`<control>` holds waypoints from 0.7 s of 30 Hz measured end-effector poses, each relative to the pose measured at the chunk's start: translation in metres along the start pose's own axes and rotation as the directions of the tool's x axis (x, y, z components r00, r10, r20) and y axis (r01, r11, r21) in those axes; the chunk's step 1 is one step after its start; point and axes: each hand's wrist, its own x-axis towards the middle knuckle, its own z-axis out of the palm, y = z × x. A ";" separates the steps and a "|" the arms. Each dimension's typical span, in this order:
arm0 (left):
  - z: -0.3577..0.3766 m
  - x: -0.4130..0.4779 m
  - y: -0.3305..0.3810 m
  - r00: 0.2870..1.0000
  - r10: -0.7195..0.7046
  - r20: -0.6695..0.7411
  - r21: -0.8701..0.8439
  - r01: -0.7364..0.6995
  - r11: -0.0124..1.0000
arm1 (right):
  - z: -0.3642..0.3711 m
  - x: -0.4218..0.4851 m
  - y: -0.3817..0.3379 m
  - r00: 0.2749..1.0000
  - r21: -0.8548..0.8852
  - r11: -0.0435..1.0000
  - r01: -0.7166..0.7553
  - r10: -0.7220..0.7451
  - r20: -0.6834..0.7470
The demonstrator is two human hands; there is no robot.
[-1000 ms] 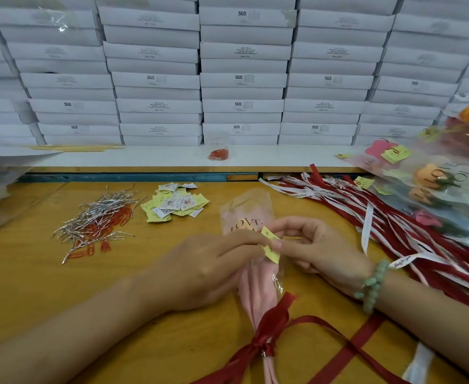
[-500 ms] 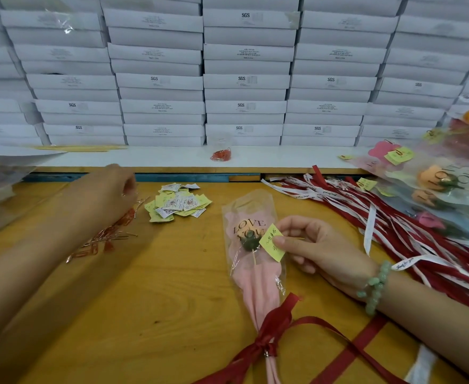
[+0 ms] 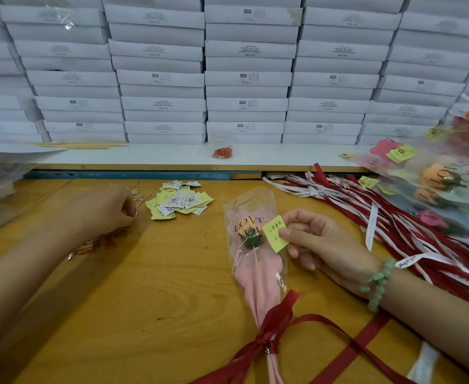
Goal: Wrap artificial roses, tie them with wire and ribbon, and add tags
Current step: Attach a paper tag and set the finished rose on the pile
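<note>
The left hand (image 3: 103,209) has quit the tag for the clip pile (image 3: 103,241) at ten o'clock, fingers curled, hold unclear, while the right hand (image 3: 319,239) pinches the yellow tag (image 3: 274,234) against the wrapped rose (image 3: 255,267) at centre; fastening looks next.

"LOVE YOU" on the sleeve, "SGS" on the boxes

The clear cellophane sleeve (image 3: 251,225) around the pink-wrapped rose carries "LOVE YOU" in dark letters. Several of the stacked white cardboard boxes (image 3: 247,12) bear a printed "SGS"; the fine print on others is too small to read. The yellow paper tag (image 3: 274,234) shows dark handwritten characters, not legible. Another clear sleeve (image 3: 455,173) at the right shows "LOVE" and "OU". Script on the white ribbons (image 3: 371,225) is unreadable.
</note>
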 end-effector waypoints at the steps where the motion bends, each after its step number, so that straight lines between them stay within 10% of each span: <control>1: 0.000 0.000 0.001 1.000 -0.007 0.005 0.014 0.007 1.000 | 0.000 0.000 0.000 1.000 0.008 1.000 -0.003 0.003 -0.004; 9: 0.003 -0.002 0.010 0.998 -0.045 -0.046 0.273 0.056 0.961 | 0.001 0.001 0.002 0.999 0.035 0.999 -0.008 0.009 -0.032; 21: 0.002 -0.005 0.007 0.955 -0.038 -0.295 0.038 0.051 0.998 | -0.006 0.007 -0.012 0.974 -0.108 0.993 0.048 -0.070 -0.214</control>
